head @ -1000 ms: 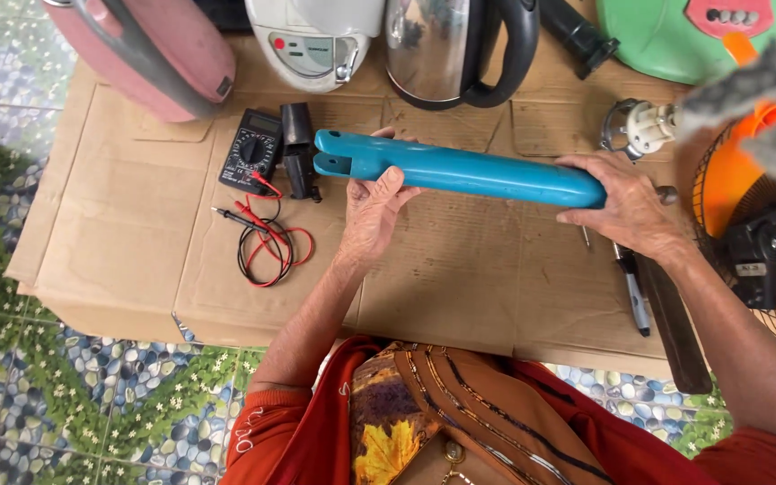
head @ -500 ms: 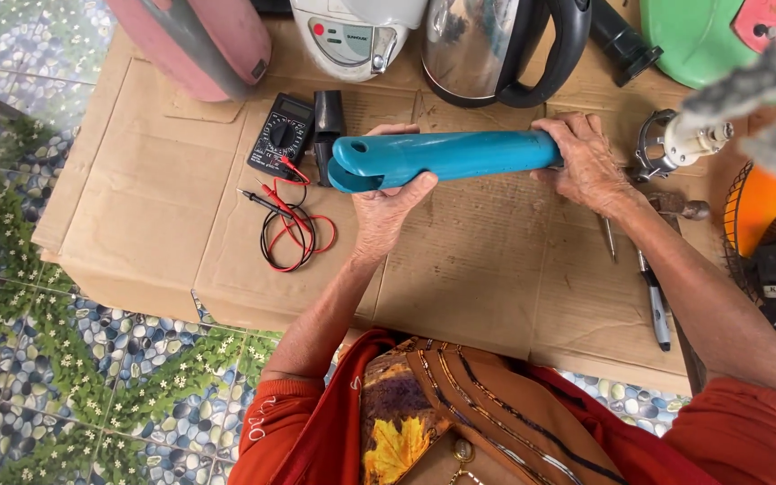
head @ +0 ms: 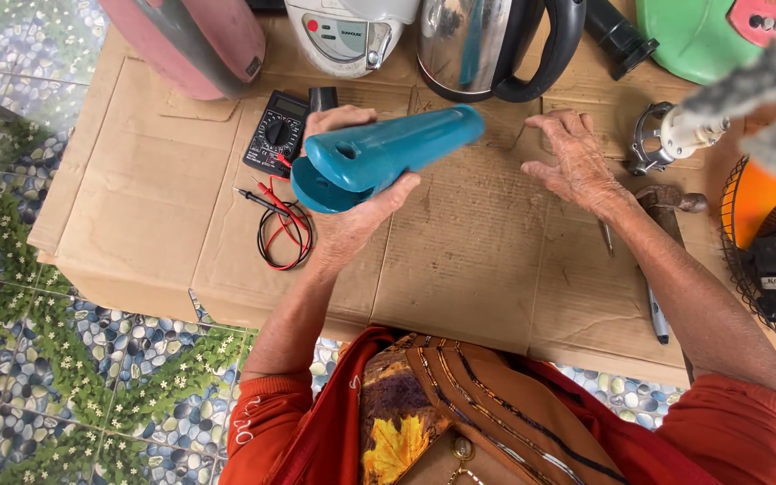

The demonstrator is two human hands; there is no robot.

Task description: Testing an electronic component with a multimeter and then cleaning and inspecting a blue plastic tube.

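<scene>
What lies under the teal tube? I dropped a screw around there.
Under the teal tube only the left hand and bare cardboard show; the palm hides anything beneath it.

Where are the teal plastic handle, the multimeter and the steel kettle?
teal plastic handle (head: 388, 157), head view, on the middle of its body.
multimeter (head: 276, 133), head view, on its dial.
steel kettle (head: 464, 45), head view, on its shiny side.

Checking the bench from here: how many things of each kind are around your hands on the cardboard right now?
Teal handle casing, in left hand: 1
Multimeter: 1
Kettles, steel and white: 2
Hammer: 1
Pen: 1
Total: 6
</scene>
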